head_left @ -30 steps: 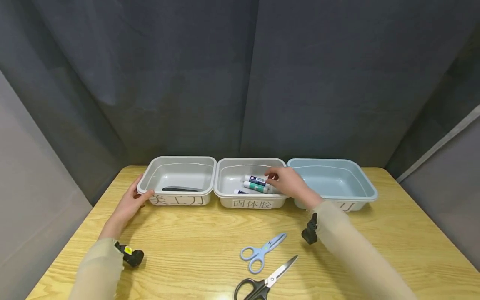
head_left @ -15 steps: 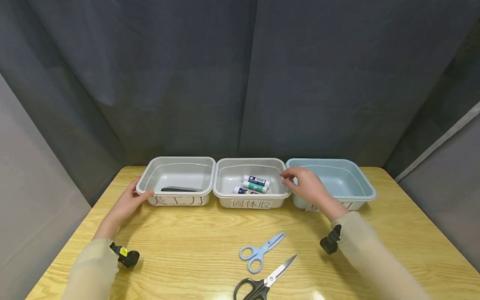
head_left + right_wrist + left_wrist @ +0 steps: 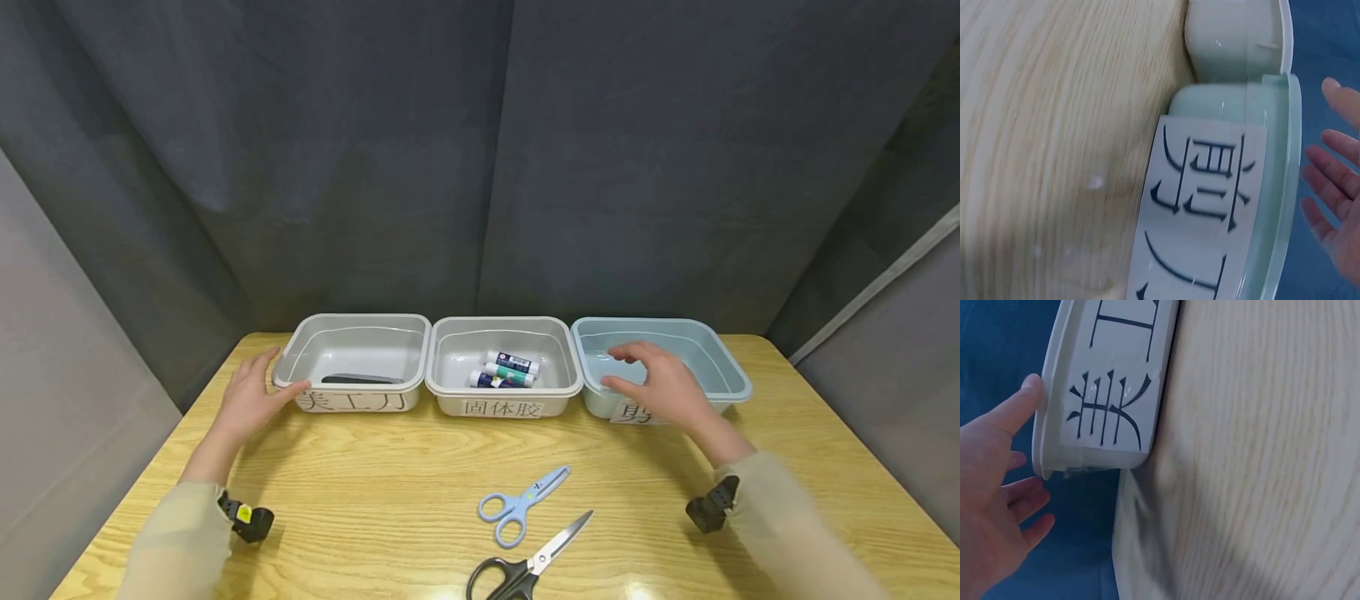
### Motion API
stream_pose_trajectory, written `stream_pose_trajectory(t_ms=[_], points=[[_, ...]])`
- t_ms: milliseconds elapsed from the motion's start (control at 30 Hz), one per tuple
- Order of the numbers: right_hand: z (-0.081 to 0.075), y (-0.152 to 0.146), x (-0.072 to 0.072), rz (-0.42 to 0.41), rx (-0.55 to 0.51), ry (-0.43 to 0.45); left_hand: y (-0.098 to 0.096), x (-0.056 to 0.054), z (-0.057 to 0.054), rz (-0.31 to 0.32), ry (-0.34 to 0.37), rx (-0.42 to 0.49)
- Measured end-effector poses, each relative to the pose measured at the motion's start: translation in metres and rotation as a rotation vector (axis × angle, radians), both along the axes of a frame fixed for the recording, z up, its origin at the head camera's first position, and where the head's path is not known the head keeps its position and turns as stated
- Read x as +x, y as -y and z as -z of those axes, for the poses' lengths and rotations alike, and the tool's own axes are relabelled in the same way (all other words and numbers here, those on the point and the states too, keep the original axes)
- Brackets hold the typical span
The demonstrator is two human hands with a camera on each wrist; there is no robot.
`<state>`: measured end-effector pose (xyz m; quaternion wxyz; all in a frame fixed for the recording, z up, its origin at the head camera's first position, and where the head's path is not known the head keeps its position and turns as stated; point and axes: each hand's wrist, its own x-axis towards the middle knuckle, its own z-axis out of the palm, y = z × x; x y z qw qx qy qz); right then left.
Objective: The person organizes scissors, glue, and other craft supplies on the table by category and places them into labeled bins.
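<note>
My left hand (image 3: pixel 249 398) is at the front left corner of the left grey bin (image 3: pixel 360 337), its fingers loosely spread. In the left wrist view the thumb (image 3: pixel 1027 394) meets the bin's rim. A slim dark tool (image 3: pixel 360 379) lies inside that bin. My right hand (image 3: pixel 666 390) hovers over the front of the light blue bin (image 3: pixel 697 354), thumb and fingers apart, holding nothing. Between them, the middle grey bin (image 3: pixel 450 354) contains three glue sticks: one navy and white (image 3: pixel 513 362), one green (image 3: pixel 512 374), one purple and white (image 3: pixel 495 381).
In front of the bins, light blue scissors (image 3: pixel 529 497) lie on the wooden table (image 3: pixel 375 508). Nearer the front edge are black-handled scissors (image 3: pixel 534 567). All three bins have paper labels with black characters. A dark curtain (image 3: pixel 375 167) hangs behind.
My right hand has drawn back from the glue sticks and moved right over the blue bin, its fingers spreading. The left hand's fingers have loosened at the left bin's corner.
</note>
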<state>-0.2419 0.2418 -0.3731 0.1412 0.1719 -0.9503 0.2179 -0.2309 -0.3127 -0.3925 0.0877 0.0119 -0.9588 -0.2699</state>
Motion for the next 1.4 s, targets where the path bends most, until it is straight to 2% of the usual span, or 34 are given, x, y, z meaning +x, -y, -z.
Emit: stream_pose_trajectory(t_ms=[200, 367, 733, 967, 1100, 1200, 1400], points=[[0.003, -0.019, 0.004, 0.013, -0.027, 0.03, -0.005, 0.0, -0.005, 0.03, -0.082, -0.024], [0.004, -0.036, 0.009, 0.025, -0.039, 0.018, -0.015, 0.0, -0.011, 0.068, -0.143, -0.026], [0.009, -0.067, 0.016, 0.14, -0.042, 0.019, -0.046, 0.004, -0.021, 0.17, -0.192, -0.072], [0.013, -0.087, 0.026, 0.194, -0.124, 0.028, -0.071, 0.01, -0.02, 0.23, -0.245, -0.092], [0.018, -0.096, 0.031, 0.205, -0.164, 0.009, -0.086, 0.013, -0.019, 0.266, -0.264, -0.034], [0.022, -0.1, 0.032, 0.226, -0.193, 0.025, -0.095, 0.016, -0.019, 0.304, -0.283, -0.006], [0.028, -0.106, 0.035, 0.287, -0.263, 0.075, -0.112, 0.019, -0.018, 0.371, -0.34, -0.028]])
